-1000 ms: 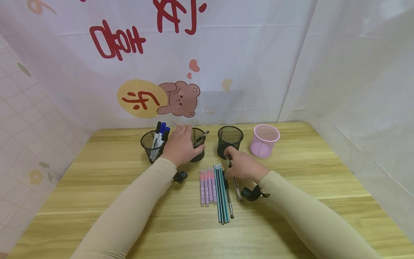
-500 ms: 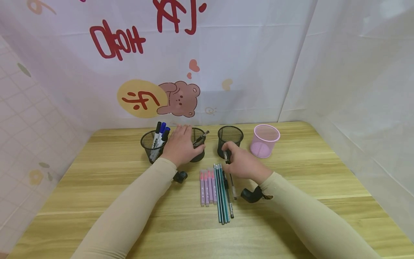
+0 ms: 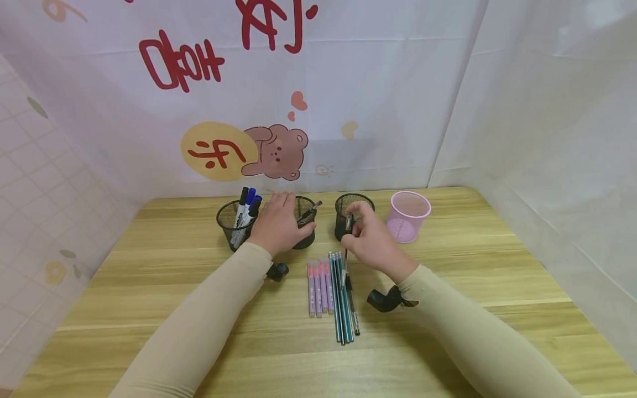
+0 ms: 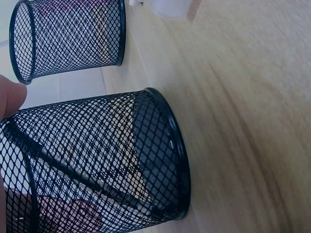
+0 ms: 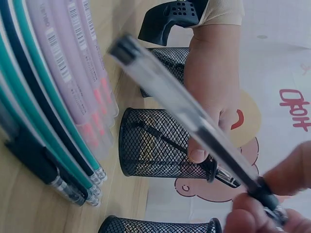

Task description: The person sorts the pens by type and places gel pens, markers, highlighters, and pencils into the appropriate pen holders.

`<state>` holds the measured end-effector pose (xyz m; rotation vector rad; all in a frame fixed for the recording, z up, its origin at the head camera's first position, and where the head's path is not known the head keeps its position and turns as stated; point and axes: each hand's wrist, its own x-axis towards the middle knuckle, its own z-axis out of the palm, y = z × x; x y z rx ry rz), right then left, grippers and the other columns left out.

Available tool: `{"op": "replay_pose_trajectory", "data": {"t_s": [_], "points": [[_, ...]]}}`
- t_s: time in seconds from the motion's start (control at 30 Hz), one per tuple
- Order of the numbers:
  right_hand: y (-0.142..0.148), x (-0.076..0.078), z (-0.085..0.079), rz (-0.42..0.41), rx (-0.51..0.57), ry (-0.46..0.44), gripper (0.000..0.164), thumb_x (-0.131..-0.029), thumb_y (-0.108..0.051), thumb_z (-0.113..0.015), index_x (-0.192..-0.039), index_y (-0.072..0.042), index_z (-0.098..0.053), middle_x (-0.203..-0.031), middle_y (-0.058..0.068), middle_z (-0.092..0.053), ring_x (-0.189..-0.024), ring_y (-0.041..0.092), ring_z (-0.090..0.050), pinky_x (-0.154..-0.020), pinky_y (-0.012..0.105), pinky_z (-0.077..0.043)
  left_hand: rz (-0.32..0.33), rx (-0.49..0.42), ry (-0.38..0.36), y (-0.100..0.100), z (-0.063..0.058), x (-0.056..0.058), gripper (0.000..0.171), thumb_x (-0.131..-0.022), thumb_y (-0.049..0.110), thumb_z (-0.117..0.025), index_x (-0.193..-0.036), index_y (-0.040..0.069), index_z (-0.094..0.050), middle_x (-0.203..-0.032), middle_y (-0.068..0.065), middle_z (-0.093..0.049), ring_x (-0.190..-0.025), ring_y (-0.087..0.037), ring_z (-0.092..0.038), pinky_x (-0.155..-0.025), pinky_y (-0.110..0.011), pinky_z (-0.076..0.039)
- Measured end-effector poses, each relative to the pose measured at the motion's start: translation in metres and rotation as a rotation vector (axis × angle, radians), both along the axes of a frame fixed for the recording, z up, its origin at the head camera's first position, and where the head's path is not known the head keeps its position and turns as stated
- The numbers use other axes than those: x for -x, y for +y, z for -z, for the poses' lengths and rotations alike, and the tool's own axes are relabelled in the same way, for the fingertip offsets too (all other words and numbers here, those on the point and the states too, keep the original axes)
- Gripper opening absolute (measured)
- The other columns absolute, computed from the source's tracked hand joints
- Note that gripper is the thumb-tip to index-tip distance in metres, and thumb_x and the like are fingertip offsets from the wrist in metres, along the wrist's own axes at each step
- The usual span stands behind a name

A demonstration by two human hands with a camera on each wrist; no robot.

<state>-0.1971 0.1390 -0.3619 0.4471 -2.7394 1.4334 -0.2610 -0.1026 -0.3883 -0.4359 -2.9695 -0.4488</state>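
Observation:
My left hand (image 3: 278,225) holds a black mesh pen cup (image 3: 306,237) by its rim, thumb on the near side. One black gel pen (image 4: 73,173) leans inside that cup. Between thumb and fingers, my right hand (image 3: 372,240) pinches another gel pen (image 5: 194,114) near its black cap end; its clear barrel slants down over the pencils in the head view. Behind this hand stands a third black mesh cup (image 3: 341,221), partly covered. On the table lie teal pencils (image 3: 340,318), lilac highlighters (image 3: 318,293) and one more gel pen (image 3: 354,312).
At the left, a black mesh cup (image 3: 226,224) holds several black- and blue-capped markers (image 3: 243,213). A pink mesh cup (image 3: 407,224) stands at the far right of the row. A printed cloth (image 3: 388,99) hangs behind the table (image 3: 164,265).
My right hand has lifted the gel pen and moved it slightly up and left, tilting its lower end across the pencils. The left hand stays at its cup.

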Motion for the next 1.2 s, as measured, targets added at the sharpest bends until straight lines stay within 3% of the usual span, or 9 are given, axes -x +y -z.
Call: {"op": "replay_pose_trajectory", "data": {"t_s": [0.17,0.3,0.77,1.2], "points": [[-0.003,0.0,-0.001,0.062,0.095,0.058,0.06,-0.083,-0.003,-0.065,-0.138,-0.009,-0.043,-0.064,0.0,-0.048,-0.051,0.014,-0.042,-0.048,0.026,-0.034,0.001,-0.005,-0.004,0.0,-0.001,-0.001,0.096,-0.096,0.065,-0.062,-0.162,0.002,-0.034,-0.168,-0.019,-0.036,-0.161,-0.042,-0.023,-0.132,-0.053,-0.019],[-0.005,0.002,-0.001,0.113,0.129,0.107,0.059,-0.085,-0.003,-0.066,-0.139,-0.009,-0.043,-0.066,0.0,-0.051,-0.056,0.016,-0.046,-0.052,0.027,-0.039,0.002,-0.001,-0.007,0.0,-0.001,0.0,0.096,-0.096,0.065,-0.062,-0.162,0.001,-0.034,-0.168,-0.019,-0.036,-0.161,-0.042,-0.023,-0.133,-0.053,-0.019],[-0.014,0.011,0.001,0.183,0.417,0.252,0.053,-0.091,0.005,-0.061,-0.137,-0.004,-0.036,-0.07,0.004,-0.053,-0.06,0.012,-0.048,-0.053,0.022,-0.039,0.004,0.01,-0.011,0.0,0.0,0.002,0.098,-0.095,0.067,-0.061,-0.163,0.002,-0.033,-0.169,-0.019,-0.035,-0.161,-0.042,-0.023,-0.133,-0.052,-0.018],[-0.026,0.021,0.003,0.265,0.549,0.347,0.045,-0.096,0.003,-0.059,-0.133,-0.007,-0.036,-0.076,0.005,-0.056,-0.064,0.01,-0.051,-0.06,0.021,-0.043,0.012,0.018,0.001,-0.001,0.0,0.003,0.097,-0.095,0.067,-0.061,-0.161,0.001,-0.035,-0.167,-0.02,-0.037,-0.16,-0.042,-0.025,-0.132,-0.053,-0.019]]}}
